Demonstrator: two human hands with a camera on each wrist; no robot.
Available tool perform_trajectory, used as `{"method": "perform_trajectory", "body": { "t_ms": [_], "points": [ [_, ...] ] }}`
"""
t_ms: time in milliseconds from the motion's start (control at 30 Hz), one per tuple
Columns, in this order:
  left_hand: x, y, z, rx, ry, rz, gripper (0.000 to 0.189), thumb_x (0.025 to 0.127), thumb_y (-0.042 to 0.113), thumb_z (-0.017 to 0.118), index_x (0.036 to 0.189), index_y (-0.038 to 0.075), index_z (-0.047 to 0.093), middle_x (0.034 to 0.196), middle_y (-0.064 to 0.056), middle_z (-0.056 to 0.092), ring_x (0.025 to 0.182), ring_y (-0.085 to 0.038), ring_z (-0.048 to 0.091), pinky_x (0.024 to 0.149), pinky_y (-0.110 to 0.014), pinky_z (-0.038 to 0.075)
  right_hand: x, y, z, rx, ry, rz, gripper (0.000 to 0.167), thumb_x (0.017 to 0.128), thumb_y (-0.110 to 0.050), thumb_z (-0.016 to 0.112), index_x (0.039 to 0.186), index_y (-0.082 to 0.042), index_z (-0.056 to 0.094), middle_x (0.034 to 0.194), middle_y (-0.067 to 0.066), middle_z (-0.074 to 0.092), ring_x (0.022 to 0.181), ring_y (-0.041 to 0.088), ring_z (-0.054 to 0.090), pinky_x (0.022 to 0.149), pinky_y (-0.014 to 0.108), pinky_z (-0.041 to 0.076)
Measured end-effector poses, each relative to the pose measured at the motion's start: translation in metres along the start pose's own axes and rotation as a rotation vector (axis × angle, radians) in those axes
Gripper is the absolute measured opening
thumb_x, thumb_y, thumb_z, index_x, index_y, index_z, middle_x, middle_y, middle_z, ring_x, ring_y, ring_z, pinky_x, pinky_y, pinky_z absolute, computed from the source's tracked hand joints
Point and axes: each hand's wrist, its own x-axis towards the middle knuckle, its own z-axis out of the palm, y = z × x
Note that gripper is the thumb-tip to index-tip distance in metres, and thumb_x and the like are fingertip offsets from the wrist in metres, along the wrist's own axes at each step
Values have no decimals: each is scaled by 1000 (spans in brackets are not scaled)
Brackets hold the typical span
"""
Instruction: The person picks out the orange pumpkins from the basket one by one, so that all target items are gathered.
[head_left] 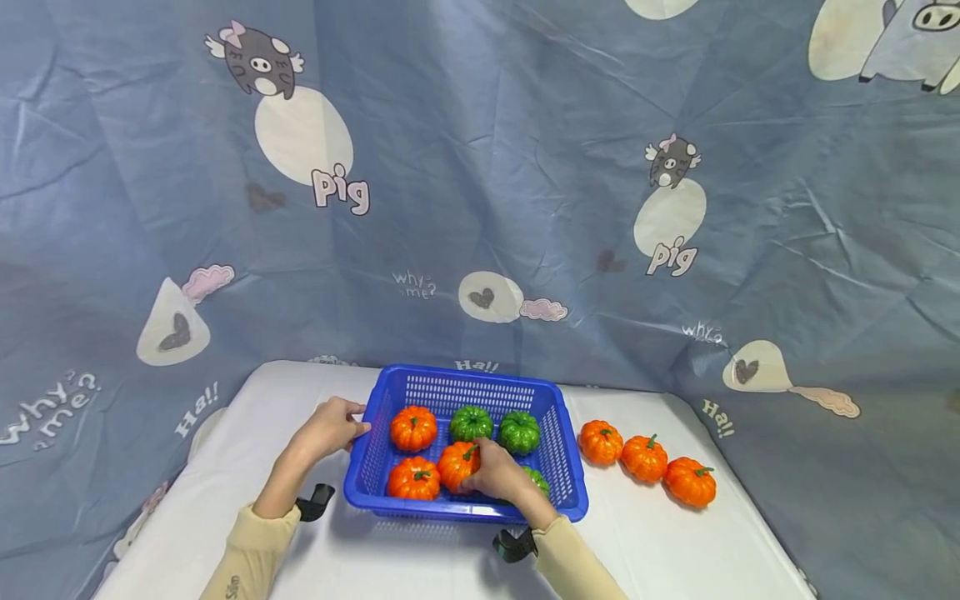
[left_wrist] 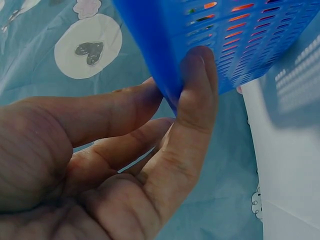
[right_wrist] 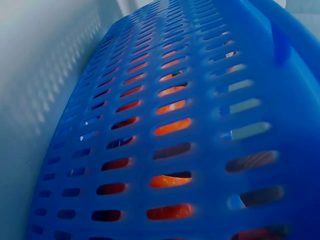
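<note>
1. Here, the left rim of the blue basket [head_left: 457,502] is pinched by the left hand [head_left: 330,427], with a fingertip pressed against the slotted outer wall.
2. And inside, near the front middle, an orange pumpkin [head_left: 456,468] is gripped by the right hand [head_left: 501,473]; whether it is lifted cannot be told.
3. To its left, two more orange pumpkins [head_left: 414,428] are seen, one behind the other.
4. Behind, two green pumpkins [head_left: 471,423] are lined up; a third green one [head_left: 537,479] is partly covered by the right hand.
5. Right of the basket, three orange pumpkins [head_left: 643,458] are set in a slanting row on the white table [head_left: 660,550].
</note>
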Motion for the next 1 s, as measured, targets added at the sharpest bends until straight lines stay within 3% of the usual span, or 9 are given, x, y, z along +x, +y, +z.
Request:
{"method": "perform_trajectory", "body": {
  "t_ms": [367, 633, 1000],
  "points": [
    [0, 1, 0, 13, -1, -17, 49, 93, 7, 60, 134, -15, 46, 81, -15, 63, 59, -14, 63, 70, -39, 58, -1, 1, 5, -61, 42, 7, 72, 63, -31, 89, 115, 9, 59, 106, 19, 64, 97, 31, 62, 90, 46, 50],
    [0, 2, -2, 9, -1, -1, 48, 94, 7, 60, 134, -16, 45, 81, -15, 62, 59, -14, 63, 70, -40, 58, -1, -1, 4, 19, -32, 11, 81, 64, -21, 87, 130, 9, 50, 117, 22, 62, 106, 33, 61, 95, 50, 48],
    [0, 2, -1, 14, 1, -13, 48, 93, 7, 60, 133, -15, 46, 80, -14, 62, 59, -14, 63, 70, -39, 56, -3, -1, 4, 8, -22, 18, 76, 65, -27, 86, 127, 5, 55, 114, 20, 65, 101, 30, 63, 92, 47, 50]
  ]
}}
